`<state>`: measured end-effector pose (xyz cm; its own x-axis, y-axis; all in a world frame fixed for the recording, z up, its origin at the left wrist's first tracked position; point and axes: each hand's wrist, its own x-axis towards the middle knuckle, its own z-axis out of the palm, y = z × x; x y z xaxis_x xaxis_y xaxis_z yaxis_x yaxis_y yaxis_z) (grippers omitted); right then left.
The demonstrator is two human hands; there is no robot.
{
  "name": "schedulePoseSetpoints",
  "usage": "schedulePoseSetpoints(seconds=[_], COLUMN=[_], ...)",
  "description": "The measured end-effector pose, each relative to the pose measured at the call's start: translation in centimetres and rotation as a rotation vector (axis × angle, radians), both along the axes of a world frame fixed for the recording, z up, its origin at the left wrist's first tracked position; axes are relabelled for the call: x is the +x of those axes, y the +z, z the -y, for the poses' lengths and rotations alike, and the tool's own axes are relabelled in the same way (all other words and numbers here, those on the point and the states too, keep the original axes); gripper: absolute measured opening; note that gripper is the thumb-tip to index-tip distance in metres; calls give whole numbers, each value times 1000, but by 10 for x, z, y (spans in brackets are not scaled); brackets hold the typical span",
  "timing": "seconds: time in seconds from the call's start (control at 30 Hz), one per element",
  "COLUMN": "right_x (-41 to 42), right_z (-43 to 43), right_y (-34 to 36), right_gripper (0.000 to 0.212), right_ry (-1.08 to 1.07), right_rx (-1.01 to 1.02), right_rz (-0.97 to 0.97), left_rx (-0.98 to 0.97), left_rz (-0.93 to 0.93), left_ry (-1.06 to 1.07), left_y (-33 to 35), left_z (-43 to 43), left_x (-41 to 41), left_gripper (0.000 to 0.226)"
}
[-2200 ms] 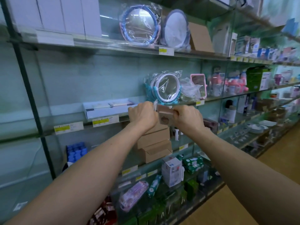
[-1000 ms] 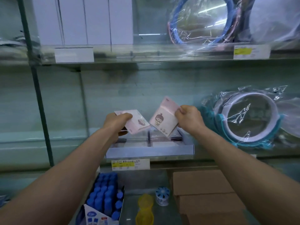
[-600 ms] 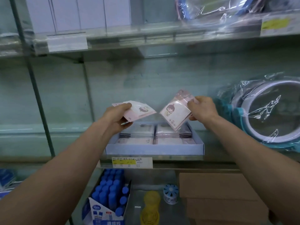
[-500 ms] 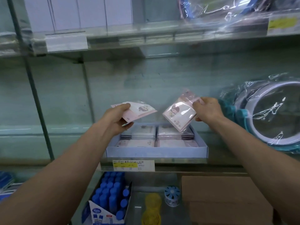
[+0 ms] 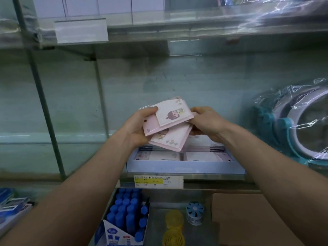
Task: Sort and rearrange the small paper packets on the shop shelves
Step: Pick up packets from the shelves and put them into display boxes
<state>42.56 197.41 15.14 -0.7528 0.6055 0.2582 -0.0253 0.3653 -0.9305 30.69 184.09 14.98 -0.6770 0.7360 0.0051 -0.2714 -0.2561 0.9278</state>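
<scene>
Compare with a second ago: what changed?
The left hand and right hand moved together, so the two packets, held apart before, now overlap above the tray. Both hands keep their grip; the tray stays on the shelf.

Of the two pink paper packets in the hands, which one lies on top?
The pink paper packet showing the whole cartoon figure; it lies across the second pink packet, covering part of its print.
</scene>
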Motion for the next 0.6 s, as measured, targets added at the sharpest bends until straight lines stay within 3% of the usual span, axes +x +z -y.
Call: schedulePoseSetpoints(seconds=[0.13, 0.23, 0.3, 0.43, 0.6], right_x=[-11, 1, 6, 8, 7], right_z=[12, 16, 18, 8, 6], right_y=[3, 0, -1, 8, 2], right_gripper=[16, 12, 4, 19, 29], right_ry=[57, 254, 326, 160, 170], right_rx=[-284, -344, -320, -117, 115], right_rz=[-109, 26, 86, 136, 400], left_rx=[-49, -5, 9, 6, 38], left_rz=[44, 82, 105, 103, 121], left_ry=[39, 111, 131, 145, 199], left_y=[2, 6, 7, 9, 13], left_z=[2, 4, 8, 16, 28], left_x=[-1, -4, -5, -3, -11], left_gripper=[15, 12, 8, 6, 6])
